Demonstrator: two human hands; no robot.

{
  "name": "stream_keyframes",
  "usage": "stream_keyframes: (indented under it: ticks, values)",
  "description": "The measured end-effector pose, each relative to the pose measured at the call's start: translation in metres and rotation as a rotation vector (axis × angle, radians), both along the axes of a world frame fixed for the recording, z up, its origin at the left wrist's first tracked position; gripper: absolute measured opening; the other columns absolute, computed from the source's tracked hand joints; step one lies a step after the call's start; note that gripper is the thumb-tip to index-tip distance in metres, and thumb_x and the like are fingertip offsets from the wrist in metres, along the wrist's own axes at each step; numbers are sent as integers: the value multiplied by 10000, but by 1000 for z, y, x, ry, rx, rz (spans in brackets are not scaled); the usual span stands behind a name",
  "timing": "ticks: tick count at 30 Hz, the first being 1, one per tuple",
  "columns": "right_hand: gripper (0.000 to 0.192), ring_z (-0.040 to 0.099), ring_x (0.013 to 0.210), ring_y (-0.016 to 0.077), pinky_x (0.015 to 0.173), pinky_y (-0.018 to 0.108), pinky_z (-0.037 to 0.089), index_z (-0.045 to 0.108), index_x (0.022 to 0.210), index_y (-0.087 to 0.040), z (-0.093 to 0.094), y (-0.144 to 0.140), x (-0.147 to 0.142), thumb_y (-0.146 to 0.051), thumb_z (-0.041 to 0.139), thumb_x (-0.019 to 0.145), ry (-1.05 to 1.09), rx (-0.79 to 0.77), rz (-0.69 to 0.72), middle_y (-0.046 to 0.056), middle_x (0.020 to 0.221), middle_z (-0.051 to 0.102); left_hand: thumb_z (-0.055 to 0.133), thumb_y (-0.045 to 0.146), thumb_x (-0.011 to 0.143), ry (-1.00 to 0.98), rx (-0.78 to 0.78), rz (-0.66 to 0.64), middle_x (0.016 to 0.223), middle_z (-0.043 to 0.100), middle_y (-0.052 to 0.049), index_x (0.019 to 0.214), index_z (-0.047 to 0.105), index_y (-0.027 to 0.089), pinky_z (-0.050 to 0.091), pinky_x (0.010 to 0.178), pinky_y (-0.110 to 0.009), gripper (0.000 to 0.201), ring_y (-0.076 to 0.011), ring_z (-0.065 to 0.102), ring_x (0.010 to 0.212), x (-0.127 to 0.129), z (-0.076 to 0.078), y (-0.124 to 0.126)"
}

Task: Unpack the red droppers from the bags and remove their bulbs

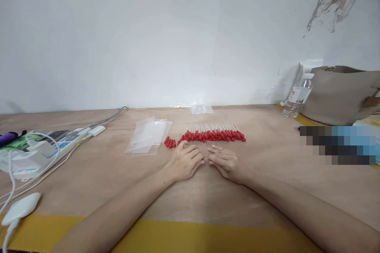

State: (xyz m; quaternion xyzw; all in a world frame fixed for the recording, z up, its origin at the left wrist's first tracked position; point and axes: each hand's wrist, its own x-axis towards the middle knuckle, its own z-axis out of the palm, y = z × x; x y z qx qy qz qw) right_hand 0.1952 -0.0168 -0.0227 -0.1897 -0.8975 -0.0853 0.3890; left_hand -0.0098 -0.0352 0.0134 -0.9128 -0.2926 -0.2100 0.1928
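Observation:
My left hand [185, 162] and my right hand [225, 161] rest side by side on the wooden table [261, 189], fingertips meeting. Both pinch a small clear plastic bag [210, 147] that lies flat between them. Just beyond the hands lies a row of several red-tipped plastic droppers [213, 133], tips toward me. A few loose red caps [170, 142] sit at the row's left end. A stack of clear zip bags [148, 136] lies left of that.
A power strip with white chargers and cables [44, 150] fills the left side. Another clear bag [202, 108] lies by the wall. A water bottle [297, 97] and a beige bag [341, 93] stand at the right. Yellow tape [178, 237] marks the near edge.

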Motion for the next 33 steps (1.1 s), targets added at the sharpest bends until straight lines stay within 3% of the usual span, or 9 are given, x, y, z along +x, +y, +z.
stream_keyframes:
  ticks: [4, 7, 12, 16, 19, 22, 28, 33]
  values:
    - [249, 493, 1111, 172, 988, 390, 406, 601, 994, -184, 6, -4, 7, -127, 406, 850, -45, 51, 24, 60, 1007, 647, 374, 259, 872, 10, -7, 3, 785, 614, -42, 767, 554, 169, 315, 851, -394, 227, -171, 546, 817, -5, 2, -2]
    - [262, 511, 1091, 174, 972, 397, 417, 607, 1000, -199, 9, -2, 19, -131, 403, 850, -1, 77, -10, 48, 990, 653, 335, 233, 883, -17, -45, 82, 778, 613, -43, 760, 558, 173, 314, 856, -390, 262, -171, 544, 830, -19, 3, -2]
    - [238, 595, 845, 172, 811, 369, 453, 634, 979, -229, 13, 3, 29, -261, 436, 851, 133, -62, -300, 35, 837, 672, 323, 290, 898, -223, -178, 250, 842, 588, -49, 842, 576, 194, 392, 763, -318, 277, -166, 530, 819, -41, 6, 10]
    - [245, 540, 721, 159, 746, 330, 355, 652, 952, -222, 14, 3, 24, -268, 442, 835, 61, -136, -532, 35, 719, 641, 345, 271, 885, -498, -246, 367, 879, 516, -48, 946, 576, 188, 435, 758, -273, 253, -148, 529, 822, -56, 6, 28]
    - [237, 531, 725, 160, 736, 314, 302, 637, 931, -203, 14, 1, 22, -218, 441, 799, 40, -161, -632, 35, 730, 633, 382, 242, 853, -600, -229, 507, 866, 471, -49, 999, 563, 164, 452, 741, -277, 245, -148, 532, 781, -68, 5, 39]
    - [177, 530, 701, 161, 712, 306, 274, 606, 837, -184, 15, 1, 21, -197, 450, 754, 25, -176, -691, 25, 697, 625, 429, 228, 815, -651, -197, 563, 823, 455, -28, 977, 544, 174, 462, 707, -275, 206, -138, 529, 716, -74, 3, 44]
    - [148, 527, 718, 156, 729, 306, 260, 589, 756, -195, 14, -1, 19, -165, 445, 738, -24, -178, -676, 18, 700, 621, 466, 247, 787, -565, -223, 579, 814, 493, -19, 798, 522, 193, 451, 666, -266, 78, -138, 537, 706, -69, -1, 45]
    - [172, 530, 775, 162, 817, 330, 258, 614, 814, -207, 17, -6, 17, -221, 444, 791, -31, -209, -570, 18, 773, 641, 478, 374, 790, -485, -211, 613, 764, 531, -26, 786, 552, 189, 429, 695, -281, 199, -163, 534, 718, -71, -1, 42]
